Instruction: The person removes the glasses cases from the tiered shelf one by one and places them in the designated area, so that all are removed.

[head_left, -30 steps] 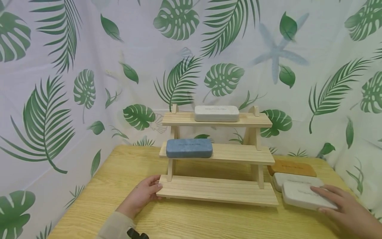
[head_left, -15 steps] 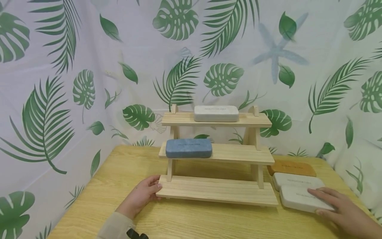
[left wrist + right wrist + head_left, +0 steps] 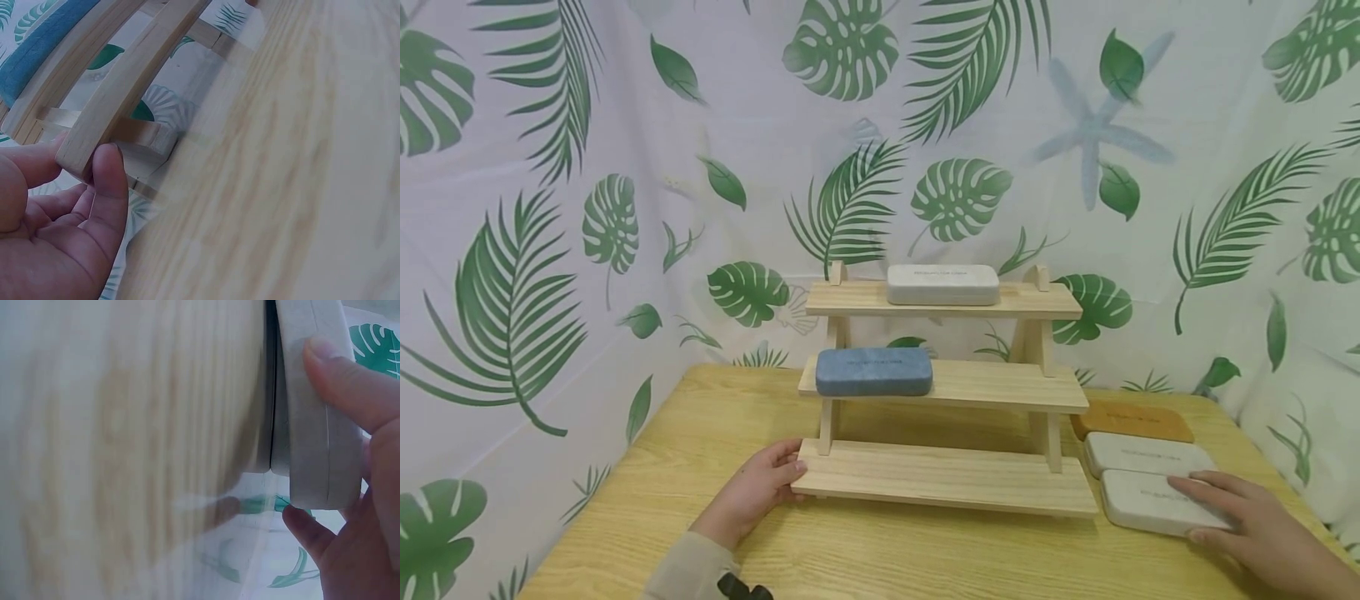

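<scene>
My left hand (image 3: 758,485) pinches the left end of the lowest tier of a three-tier wooden display stand (image 3: 947,477); thumb and fingers lie on either side of that board in the left wrist view. At the right of the table my right hand (image 3: 1262,527) holds the nearest white glasses case (image 3: 1161,502). In the right wrist view the thumb lies along one side of this case (image 3: 315,437), with fingers at its end and partly hidden behind it. A second white glasses case (image 3: 1142,452) lies directly behind, its front edge against the held one.
A brown glasses case (image 3: 1131,420) lies behind the white ones, right of the stand. On the middle tier, at the left, sits a blue glasses case (image 3: 874,372). Another white glasses case (image 3: 943,285) rests on the top tier. A leaf-patterned cloth (image 3: 752,208) hangs behind the table.
My right hand has shifted slightly left, and the front white case has come down off the edge of the one behind to lie flat before it. The left hand has stayed put.
</scene>
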A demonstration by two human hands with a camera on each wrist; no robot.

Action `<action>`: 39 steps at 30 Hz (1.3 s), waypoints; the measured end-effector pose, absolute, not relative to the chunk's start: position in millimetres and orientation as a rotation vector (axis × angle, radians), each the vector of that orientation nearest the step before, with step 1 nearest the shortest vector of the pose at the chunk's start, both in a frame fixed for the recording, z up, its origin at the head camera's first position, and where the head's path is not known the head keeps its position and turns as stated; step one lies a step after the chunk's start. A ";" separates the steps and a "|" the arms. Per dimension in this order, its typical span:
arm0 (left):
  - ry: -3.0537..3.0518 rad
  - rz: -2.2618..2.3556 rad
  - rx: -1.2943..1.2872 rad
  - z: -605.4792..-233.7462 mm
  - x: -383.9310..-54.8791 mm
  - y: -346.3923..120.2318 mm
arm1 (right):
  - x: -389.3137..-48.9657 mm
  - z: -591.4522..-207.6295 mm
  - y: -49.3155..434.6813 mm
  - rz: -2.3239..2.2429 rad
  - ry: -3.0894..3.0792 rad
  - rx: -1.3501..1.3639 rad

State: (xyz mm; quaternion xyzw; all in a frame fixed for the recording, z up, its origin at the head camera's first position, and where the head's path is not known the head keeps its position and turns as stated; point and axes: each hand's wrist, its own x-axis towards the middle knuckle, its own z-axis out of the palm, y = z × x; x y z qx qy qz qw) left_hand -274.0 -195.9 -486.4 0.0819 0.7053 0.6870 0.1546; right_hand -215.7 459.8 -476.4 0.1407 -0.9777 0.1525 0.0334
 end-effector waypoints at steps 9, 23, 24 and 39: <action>2.012 1.973 0.230 -487.8 -274.9 -195.2 | -216.2 -474.8 456.8 0.391 -2.951 0.475; 2.040 1.967 0.220 -486.5 -273.9 -195.0 | -220.8 -474.9 459.2 0.392 -2.942 0.486; 2.041 1.968 0.218 -486.8 -274.0 -194.9 | -220.8 -474.4 458.5 0.389 -2.946 0.481; 2.020 1.965 0.252 -485.3 -274.6 -196.0 | -221.8 -470.8 446.5 0.416 -2.903 0.415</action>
